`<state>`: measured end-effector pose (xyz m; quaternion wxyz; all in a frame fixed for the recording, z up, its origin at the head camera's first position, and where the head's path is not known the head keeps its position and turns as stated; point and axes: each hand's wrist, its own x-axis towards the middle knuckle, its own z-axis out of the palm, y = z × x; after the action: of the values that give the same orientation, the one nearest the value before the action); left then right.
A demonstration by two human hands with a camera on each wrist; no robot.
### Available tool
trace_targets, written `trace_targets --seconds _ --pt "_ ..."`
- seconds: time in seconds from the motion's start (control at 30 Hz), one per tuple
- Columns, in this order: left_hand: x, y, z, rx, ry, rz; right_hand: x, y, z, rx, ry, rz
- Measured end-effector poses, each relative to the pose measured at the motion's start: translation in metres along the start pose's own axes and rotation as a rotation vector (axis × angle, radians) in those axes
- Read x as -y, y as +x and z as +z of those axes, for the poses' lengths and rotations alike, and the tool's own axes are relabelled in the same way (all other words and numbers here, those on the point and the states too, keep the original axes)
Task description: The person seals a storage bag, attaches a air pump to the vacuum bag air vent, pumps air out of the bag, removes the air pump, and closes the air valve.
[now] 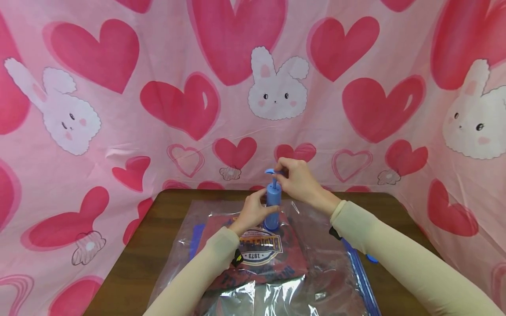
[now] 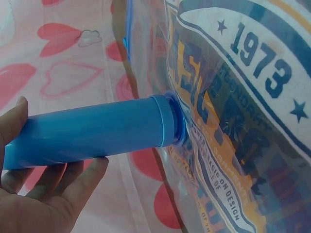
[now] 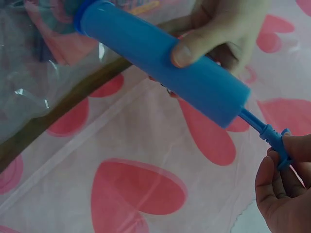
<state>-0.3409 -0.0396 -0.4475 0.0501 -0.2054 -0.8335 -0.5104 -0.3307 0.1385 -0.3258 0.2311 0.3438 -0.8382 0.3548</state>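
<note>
A blue hand pump (image 1: pixel 272 206) stands upright on a clear plastic storage bag (image 1: pixel 336 272), its base at the bag's round valve (image 2: pixel 179 119). My left hand (image 1: pixel 253 213) grips the pump's barrel, thumb on one side and fingers on the other. With thumb and fingers my right hand (image 1: pixel 296 180) pinches the pump's handle (image 3: pixel 278 145) at the top, and a short length of rod shows between handle and barrel. Inside the bag lies a folded dark red shirt (image 1: pixel 269 263) with a printed badge reading 1973.
Under the bag is a dark wooden table (image 1: pixel 130 267). A blue zip strip (image 1: pixel 361 276) runs down the bag's right side, and a small blue piece (image 1: pixel 372 259) lies beside it. Pink curtains (image 1: pixel 174 57) with hearts and rabbits surround the table's back and sides.
</note>
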Motion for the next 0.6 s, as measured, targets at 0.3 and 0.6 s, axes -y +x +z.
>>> trace_targets --seconds 0.3,0.6 --pt "0.001 -0.001 0.001 0.006 0.007 0.001 -0.008 -0.011 0.012 0.039 -0.003 0.01" --pt "0.003 0.0 -0.001 0.013 0.019 0.029 -0.009 -0.014 0.016 0.037 0.008 0.021"
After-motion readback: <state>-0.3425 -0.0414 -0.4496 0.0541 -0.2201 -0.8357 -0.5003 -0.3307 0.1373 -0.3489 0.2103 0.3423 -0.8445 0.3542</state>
